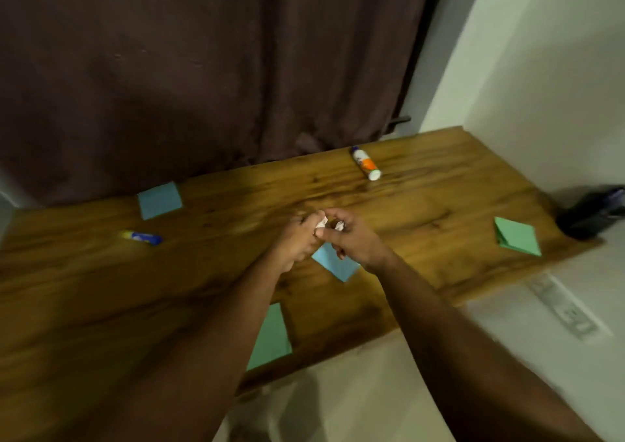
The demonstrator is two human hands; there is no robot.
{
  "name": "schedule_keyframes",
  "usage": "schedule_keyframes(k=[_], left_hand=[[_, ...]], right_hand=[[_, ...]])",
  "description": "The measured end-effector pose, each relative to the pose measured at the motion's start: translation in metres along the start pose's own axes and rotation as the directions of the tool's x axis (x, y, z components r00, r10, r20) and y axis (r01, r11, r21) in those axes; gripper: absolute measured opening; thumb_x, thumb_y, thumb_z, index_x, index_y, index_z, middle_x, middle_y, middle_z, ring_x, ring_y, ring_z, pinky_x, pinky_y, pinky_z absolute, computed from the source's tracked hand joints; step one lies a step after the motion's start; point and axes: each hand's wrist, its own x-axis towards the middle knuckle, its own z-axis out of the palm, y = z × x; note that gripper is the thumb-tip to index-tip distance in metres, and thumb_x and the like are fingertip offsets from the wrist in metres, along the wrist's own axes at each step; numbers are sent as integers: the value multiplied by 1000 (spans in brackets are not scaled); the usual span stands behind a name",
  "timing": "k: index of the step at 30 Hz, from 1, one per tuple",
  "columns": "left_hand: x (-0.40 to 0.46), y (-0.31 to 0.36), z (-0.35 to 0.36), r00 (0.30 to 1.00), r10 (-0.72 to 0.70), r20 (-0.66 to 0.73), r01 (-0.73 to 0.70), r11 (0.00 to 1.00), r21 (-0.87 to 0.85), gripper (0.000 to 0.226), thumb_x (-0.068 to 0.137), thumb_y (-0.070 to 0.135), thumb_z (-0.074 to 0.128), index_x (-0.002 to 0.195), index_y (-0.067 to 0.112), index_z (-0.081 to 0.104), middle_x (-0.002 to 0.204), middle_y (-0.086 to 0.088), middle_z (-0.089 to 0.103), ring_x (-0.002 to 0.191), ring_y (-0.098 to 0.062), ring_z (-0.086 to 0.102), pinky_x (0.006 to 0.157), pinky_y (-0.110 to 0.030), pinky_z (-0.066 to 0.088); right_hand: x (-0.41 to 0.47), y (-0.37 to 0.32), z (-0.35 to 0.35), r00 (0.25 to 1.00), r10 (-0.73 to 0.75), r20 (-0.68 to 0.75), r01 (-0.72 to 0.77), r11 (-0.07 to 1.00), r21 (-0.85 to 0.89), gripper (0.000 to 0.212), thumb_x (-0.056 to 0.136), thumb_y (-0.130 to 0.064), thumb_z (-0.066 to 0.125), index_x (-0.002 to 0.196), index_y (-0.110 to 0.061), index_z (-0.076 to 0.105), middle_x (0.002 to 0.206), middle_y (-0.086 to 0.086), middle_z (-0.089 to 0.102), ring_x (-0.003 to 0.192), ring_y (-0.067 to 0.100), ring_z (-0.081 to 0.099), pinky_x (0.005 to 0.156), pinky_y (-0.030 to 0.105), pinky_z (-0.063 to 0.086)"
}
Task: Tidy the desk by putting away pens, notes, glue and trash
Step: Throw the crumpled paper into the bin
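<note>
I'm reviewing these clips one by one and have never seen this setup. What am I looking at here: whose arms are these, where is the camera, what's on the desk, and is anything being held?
There is no machine here. A person wears a wide-angle camera on the head, so the single picture looks forward and down along their own bare arms.

The left hand and right hand meet over the middle of a wooden desk. Between them they pinch small crumpled white scraps, likely trash; the blur hides the exact grip.

On the desk lie two blue notes, the nearer one partly under the hands, and two green notes. A glue stick with an orange label lies near the back edge, and a blue and yellow tube lies at the left. A dark container stands at the far right. A dark curtain hangs behind.
</note>
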Motion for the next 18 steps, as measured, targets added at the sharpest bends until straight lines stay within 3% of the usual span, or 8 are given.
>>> schedule_keyframes(k=[4,8,10,12,15,18], left_hand=[[-7,19,86,971,-9,238,-2,999,48,47,94,54,46,58,24,40,52,7,35,42,-7,26,42,-19,11],[-16,27,168,864,-83,497,49,996,81,58,86,75,32,60,25,40,53,7,38,42,-5,29,39,-17,10],[-17,30,204,778,-121,617,78,992,96,66,77,86,23,68,26,47,57,6,40,45,-6,32,38,-15,10],[-17,31,235,714,-139,686,84,990,113,79,67,91,22,89,23,55,60,4,44,47,-6,37,35,-14,15],[-22,33,284,652,-161,741,78,986,145,87,73,88,18,110,19,58,64,2,48,52,-8,42,36,-17,22],[-20,27,330,624,-188,758,106,982,157,86,82,82,15,116,17,61,69,-1,54,59,-11,48,44,-22,29]], right_hand=[[-57,17,-81,994,-19,-110,18,1000,-8,37,85,4,68,120,-1,56,52,-18,60,43,-5,51,43,8,37],[-115,41,-150,973,6,-231,-15,999,-37,37,83,-7,74,118,-5,62,70,-14,65,51,-7,55,49,7,39],[-143,53,-177,945,55,-322,-59,998,-3,35,80,-16,79,113,-8,67,81,-6,68,62,-5,59,58,10,43],[-166,67,-199,908,86,-410,-93,996,4,33,79,-28,79,104,-10,68,84,0,69,67,0,61,61,19,46],[-200,90,-223,826,184,-533,-141,983,122,33,84,-34,74,99,-7,64,70,3,59,47,5,49,42,21,39],[-228,112,-245,709,282,-647,-144,955,259,29,85,-33,73,95,-8,61,67,3,58,45,7,48,41,22,39]])
